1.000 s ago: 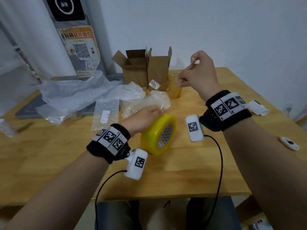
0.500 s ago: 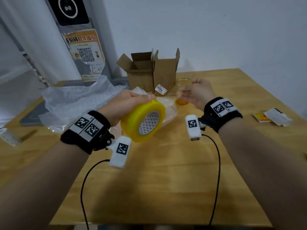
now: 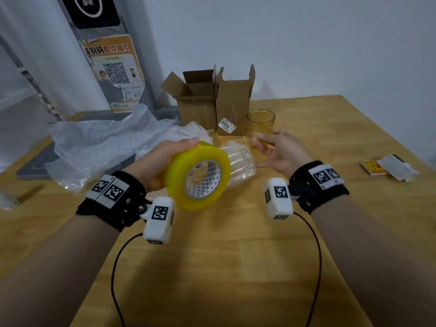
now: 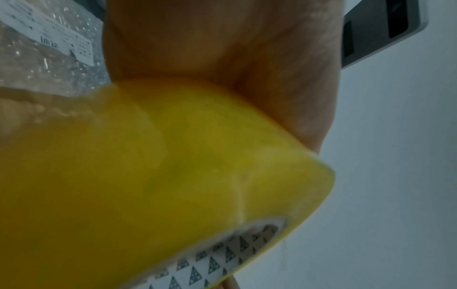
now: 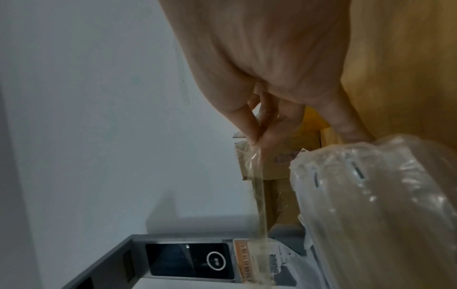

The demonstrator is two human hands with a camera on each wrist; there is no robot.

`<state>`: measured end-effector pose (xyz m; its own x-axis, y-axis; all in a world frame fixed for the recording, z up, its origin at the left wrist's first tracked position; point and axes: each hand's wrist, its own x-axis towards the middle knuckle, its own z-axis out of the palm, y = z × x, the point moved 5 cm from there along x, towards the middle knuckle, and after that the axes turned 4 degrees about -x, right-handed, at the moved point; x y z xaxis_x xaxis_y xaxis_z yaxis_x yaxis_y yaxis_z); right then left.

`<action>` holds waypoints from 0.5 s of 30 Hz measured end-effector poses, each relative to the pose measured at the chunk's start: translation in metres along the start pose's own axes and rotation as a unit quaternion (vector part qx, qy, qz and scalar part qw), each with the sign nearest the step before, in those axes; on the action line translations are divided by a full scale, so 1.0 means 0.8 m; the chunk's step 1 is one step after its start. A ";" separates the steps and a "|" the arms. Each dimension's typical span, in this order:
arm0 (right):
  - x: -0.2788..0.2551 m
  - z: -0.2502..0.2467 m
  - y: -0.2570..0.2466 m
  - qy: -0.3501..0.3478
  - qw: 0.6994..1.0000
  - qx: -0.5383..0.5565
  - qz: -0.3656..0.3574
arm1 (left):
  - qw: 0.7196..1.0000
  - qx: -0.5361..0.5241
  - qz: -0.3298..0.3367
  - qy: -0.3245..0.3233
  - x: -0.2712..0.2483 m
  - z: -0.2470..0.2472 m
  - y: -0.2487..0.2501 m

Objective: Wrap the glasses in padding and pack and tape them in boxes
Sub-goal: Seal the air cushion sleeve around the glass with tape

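Head view: against a second ago, lifted clear of the pale wooden table (image 3: 236, 267), with the two open brown cardboard boxes (image 3: 212, 100) beyond the grip; air-column-wrapped glass bundle (image 3: 240, 161) lying just behind the fat yellow tape roll (image 3: 198, 175); left hand (image 3: 155, 161) clamped round that roll; right hand (image 3: 280, 149) lowered beside the bundle, fingertips pinching a clear tape strip (image 5: 259, 187). Judged: taping the padding shut comes next.

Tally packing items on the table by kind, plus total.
Cardboard boxes: 2
Tape rolls: 1, held in left hand
Bare glasses: 1
Air-cushion wrapped bundles: 1
Total: 5
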<state>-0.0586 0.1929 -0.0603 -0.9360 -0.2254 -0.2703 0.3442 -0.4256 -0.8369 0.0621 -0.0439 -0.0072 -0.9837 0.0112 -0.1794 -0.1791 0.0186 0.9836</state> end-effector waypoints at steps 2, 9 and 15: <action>-0.022 -0.013 0.007 0.002 1.000 0.008 -0.002 | 1.000 0.021 -0.005 -0.019 -0.006 0.000 -0.001; -0.074 -0.040 0.012 0.035 0.996 0.007 -0.086 | 0.992 0.124 -0.004 -0.013 -0.029 0.015 0.010; -0.083 -0.048 -0.001 0.082 0.987 0.048 -0.130 | 0.970 0.243 0.011 0.016 -0.041 0.042 0.043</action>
<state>0.0004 0.2416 -0.0598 -0.9903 0.0439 -0.1321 0.0886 -0.5328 -0.8416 0.0884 -0.0098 0.0323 -0.9885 -0.0144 -0.1505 -0.1384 0.4870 0.8623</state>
